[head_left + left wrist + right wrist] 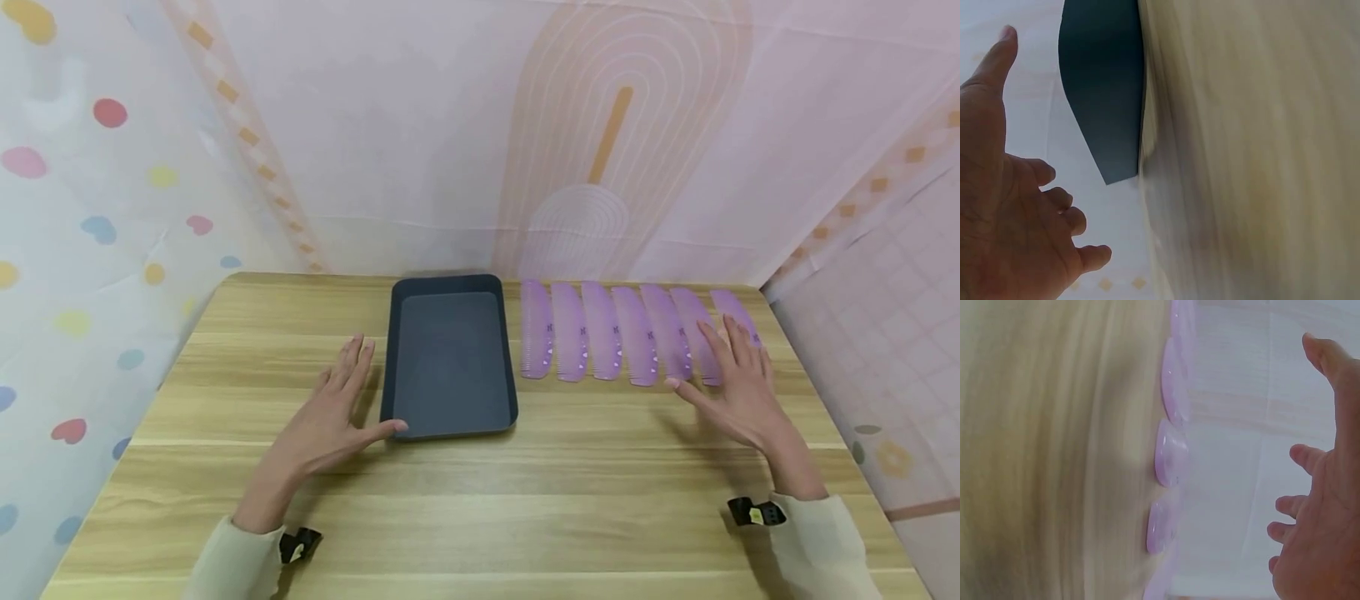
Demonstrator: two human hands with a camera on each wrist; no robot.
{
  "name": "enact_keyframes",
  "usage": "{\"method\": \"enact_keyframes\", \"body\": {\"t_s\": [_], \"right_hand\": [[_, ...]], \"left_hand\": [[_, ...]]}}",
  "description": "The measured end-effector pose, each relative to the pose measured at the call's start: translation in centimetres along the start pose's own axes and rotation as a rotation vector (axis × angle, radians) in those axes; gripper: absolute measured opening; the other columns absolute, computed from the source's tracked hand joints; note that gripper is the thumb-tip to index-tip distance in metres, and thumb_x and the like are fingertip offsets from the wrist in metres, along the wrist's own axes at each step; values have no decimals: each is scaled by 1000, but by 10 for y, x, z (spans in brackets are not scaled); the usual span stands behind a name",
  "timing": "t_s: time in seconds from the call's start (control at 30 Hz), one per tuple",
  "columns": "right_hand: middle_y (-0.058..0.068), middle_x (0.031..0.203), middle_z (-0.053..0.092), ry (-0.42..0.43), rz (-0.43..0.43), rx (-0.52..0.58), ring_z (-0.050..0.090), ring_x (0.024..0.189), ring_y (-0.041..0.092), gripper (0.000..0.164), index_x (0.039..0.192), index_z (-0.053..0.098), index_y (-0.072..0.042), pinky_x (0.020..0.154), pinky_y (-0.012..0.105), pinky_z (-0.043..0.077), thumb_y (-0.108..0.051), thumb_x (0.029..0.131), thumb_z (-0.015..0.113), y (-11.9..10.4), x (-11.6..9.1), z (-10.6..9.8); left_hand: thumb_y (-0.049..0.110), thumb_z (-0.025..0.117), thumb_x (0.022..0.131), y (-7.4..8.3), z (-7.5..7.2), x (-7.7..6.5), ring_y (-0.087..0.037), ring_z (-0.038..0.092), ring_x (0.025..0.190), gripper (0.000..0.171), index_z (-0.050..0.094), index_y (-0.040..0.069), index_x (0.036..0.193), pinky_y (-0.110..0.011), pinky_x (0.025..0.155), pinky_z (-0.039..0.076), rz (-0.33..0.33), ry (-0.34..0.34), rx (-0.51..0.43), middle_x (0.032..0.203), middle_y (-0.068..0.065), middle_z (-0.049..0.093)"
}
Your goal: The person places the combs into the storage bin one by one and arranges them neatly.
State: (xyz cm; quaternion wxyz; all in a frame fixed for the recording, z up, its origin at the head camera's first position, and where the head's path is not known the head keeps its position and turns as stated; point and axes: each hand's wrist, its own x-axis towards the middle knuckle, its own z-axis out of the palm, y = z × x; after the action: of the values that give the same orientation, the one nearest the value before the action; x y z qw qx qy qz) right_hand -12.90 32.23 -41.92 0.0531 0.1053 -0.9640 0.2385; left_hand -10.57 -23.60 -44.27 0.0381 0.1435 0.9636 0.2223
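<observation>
Left hand (pixel 322 429), fingers spread, holds nothing beside tray (pixel 453 358), which is cut off in left wrist view. Right hand (pixel 738 396), fingers apart, nothing held, partly hides rightmost two combs (pixel 687 310), right of tray.

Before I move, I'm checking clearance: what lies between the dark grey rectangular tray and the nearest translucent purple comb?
Only a narrow bare strip of wood-grain tabletop separates the tray from that comb, in the head view.
</observation>
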Motion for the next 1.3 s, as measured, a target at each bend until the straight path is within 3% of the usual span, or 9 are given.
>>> {"method": "enact_keyframes", "body": {"t_s": [0.27, 0.53, 1.3], "right_hand": [[32, 168, 7, 86, -13, 44, 8, 154, 57, 91, 162, 24, -4, 117, 78, 8, -38, 92, 72, 10, 4, -7], [27, 171, -4, 5, 107, 155, 0, 152, 62, 94, 166, 9, -9, 110, 86, 7, -39, 97, 66, 20, 4, -13], [29, 170, -3, -55, 192, 283, 0, 154, 58, 93, 166, -2, -11, 115, 82, 9, -41, 102, 58, 44, 21, -21]], "left_hand": [[79, 65, 81, 12, 2, 9, -35, 2, 162, 127, -2, 13, 166, -66, 126, 11, 19, -12, 53, 175, -12, 0], [83, 64, 78, 20, 8, 14, -37, 2, 161, 132, 1, 8, 166, -62, 129, 10, -5, -64, 69, 174, -13, -1], [88, 65, 72, 20, 15, 14, -37, 8, 161, 137, 8, 4, 165, -57, 129, 17, -32, -40, 74, 174, -13, 6]]}}
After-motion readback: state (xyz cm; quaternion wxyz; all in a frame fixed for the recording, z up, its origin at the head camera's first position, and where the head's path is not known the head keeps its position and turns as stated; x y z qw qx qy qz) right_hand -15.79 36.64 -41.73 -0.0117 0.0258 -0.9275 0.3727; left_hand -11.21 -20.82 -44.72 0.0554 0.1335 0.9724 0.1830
